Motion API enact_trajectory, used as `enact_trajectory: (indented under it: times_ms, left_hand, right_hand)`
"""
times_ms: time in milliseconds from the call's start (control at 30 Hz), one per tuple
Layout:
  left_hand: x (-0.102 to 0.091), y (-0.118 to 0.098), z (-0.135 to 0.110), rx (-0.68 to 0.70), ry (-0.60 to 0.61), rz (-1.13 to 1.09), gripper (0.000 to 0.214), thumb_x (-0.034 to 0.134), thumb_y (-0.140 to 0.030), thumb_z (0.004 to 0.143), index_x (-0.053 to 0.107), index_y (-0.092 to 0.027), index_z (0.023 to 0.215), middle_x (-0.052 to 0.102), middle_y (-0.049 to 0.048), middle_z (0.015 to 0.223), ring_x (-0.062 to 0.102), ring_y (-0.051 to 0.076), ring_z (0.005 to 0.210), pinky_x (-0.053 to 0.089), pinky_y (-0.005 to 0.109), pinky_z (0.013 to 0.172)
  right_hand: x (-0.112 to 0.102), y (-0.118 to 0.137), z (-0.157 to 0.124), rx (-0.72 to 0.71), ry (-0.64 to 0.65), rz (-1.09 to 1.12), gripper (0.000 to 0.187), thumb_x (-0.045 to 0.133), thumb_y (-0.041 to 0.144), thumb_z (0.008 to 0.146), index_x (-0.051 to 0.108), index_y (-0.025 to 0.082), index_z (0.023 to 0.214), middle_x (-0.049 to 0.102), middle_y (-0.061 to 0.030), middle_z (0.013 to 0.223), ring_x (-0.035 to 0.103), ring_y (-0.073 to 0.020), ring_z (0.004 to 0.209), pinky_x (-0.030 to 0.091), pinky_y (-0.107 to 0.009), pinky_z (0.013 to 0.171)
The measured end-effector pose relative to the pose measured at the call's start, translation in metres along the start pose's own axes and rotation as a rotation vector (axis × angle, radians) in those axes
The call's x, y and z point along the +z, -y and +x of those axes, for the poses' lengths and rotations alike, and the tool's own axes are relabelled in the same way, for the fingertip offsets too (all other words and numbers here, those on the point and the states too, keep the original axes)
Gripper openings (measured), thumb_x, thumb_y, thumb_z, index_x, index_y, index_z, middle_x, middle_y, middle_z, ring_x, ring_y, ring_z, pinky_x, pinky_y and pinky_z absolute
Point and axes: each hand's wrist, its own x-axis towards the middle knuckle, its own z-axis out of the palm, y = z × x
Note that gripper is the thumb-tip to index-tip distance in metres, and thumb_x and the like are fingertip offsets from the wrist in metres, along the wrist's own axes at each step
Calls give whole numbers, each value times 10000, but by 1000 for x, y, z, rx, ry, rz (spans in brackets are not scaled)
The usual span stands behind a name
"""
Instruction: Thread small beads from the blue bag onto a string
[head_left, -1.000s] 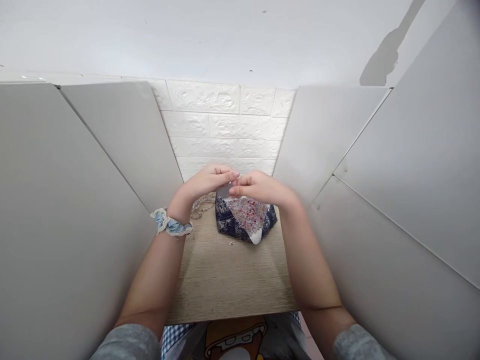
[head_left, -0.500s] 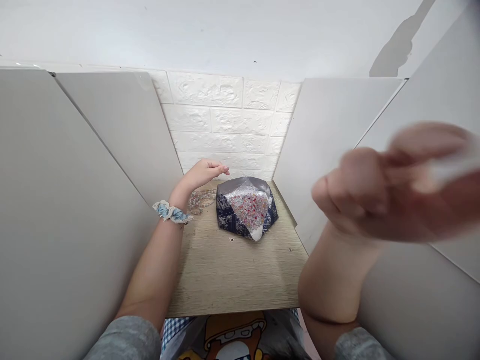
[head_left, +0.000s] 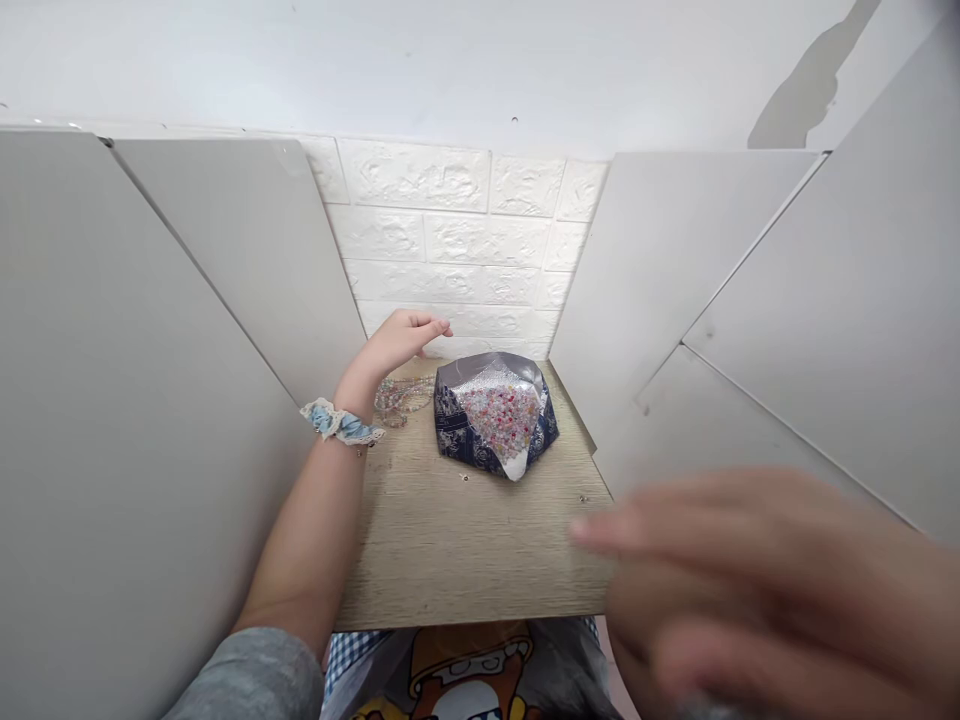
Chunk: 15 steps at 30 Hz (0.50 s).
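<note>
My left hand (head_left: pixel 401 342) is raised just above the back left of a dark blue patterned bag (head_left: pixel 459 430). Its thumb and forefinger are pressed together; whatever lies between them is too small to make out. Small pink, red and clear beads (head_left: pixel 501 420) fill the bag's silvery, opened-out top. Beaded strands (head_left: pixel 403 400) lie on the table beside the bag, below my left hand. In the lower right, close to the camera, my right hand (head_left: pixel 757 580) is smeared by motion, so its grip is unclear. It is apart from the bag.
The narrow wood-grain table (head_left: pixel 465 560) stands between grey panels on the left (head_left: pixel 187 400) and right (head_left: pixel 637 260). A white brick-pattern wall (head_left: pixel 457 240) closes the back. Tiny bits (head_left: pixel 464 478) lie on the tabletop in front of the bag.
My right hand has swung down from the upper right to the lower right, nearer the table's front edge. My left hand has shifted only slightly to the left; the bag stays in place.
</note>
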Motion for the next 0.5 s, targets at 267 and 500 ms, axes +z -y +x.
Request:
enact_trajectory:
  times_ms: [267,500]
  left_hand:
    - [-1,-32,-19,46,122,-193,398,429,-492,768,608,-146,851,254,-62,427,196,39,368,194,186,365]
    - [-2,-39,-28,48,325,187,415,495,-480,714,590,-162,963,597,61,821,541,136,691,413,240,589]
  right_hand:
    - [-10,-14,101,165,-56,139,388,571,485,710,593,239,1010,643,-37,895,586,-178,755,447,-263,621]
    - [16,-42,149,43,99,417,265,438,387,820,576,166,772,587,-13,613,532,-107,543,401,-222,520]
